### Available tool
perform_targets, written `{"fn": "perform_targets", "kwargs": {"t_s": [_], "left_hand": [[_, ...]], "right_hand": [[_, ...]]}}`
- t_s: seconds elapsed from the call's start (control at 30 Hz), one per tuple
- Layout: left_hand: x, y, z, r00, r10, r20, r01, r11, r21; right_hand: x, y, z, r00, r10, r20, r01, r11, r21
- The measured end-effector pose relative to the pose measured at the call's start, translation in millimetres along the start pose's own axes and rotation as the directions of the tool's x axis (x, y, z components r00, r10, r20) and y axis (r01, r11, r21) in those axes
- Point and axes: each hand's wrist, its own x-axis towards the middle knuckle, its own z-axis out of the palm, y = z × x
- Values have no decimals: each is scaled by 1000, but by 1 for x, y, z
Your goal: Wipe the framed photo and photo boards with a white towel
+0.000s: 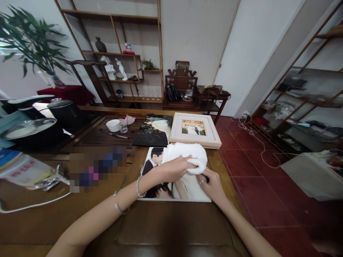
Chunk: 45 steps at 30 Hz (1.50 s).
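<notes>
A white towel (187, 152), folded into a thick pad, lies over the upper part of a large photo print (152, 189) showing a couple in wedding clothes. My left hand (178, 167) is closed on the towel's near side, its fingertips at a curled fold. At the towel's lower right corner, my right hand (213, 185), with a ring on one finger, pinches the edge just above the print. The towel covers part of the pictured couple. Behind the print stand a white-framed wedding photo (194, 127) and a dark photo panel (154, 130).
On the tea tray (91, 134) to the left are a white bowl (114, 125) and a small clear cup (123, 129). Pots with lids (30, 130) and a snack bag (26, 169) occupy the far left. The wooden table's right edge borders the red tile floor (257, 189).
</notes>
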Motion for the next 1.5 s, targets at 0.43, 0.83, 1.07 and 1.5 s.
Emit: {"fn": "perform_targets", "kwargs": {"t_s": [0.43, 0.83, 1.07, 1.5], "left_hand": [[-27, 7, 30, 957, -281, -73, 283, 843, 458], [-68, 76, 74, 972, -222, -73, 229, 854, 467], [-40, 17, 34, 935, -339, -105, 354, 872, 338], [-59, 56, 8, 881, -420, 217, 328, 873, 361]], "right_hand": [[0, 5, 3, 1000, -18, -22, 19, 997, 71], [1, 0, 1, 1000, 14, -17, -13, 1000, 21], [0, 1, 0, 1000, -6, 2, 6, 999, 42], [0, 2, 2, 1000, 4, 1, -4, 998, 59]]}}
